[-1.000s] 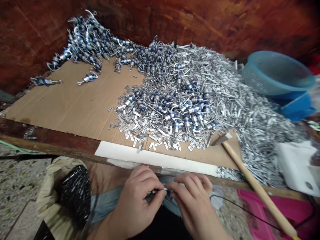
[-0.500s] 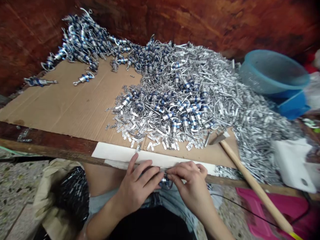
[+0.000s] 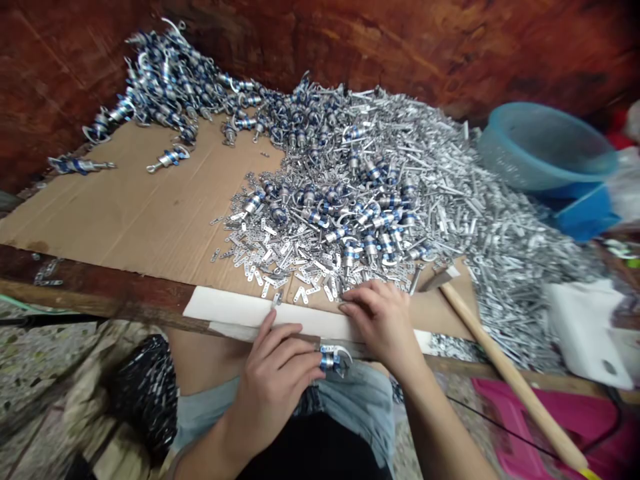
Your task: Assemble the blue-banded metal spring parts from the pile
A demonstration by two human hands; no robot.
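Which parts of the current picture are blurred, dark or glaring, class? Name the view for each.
Head view: the beige sack, lower left, looks smeared; head view: the red-brown backboard looks soft, darkening in the top right corner; head view: small perforated metal plates show bright glints.

Hands (image 3: 275, 377), metal fitting (image 3: 329, 361), cardboard (image 3: 150, 207), wooden-handled hammer (image 3: 510, 372)

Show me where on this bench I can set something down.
Widest is the cardboard's bare left part, between the two loose blue-banded pieces, the small flat plates and the front edge. A narrow patch is the white strip's left end, beside the left hand. It is crowded from the plates rightward to the tub.
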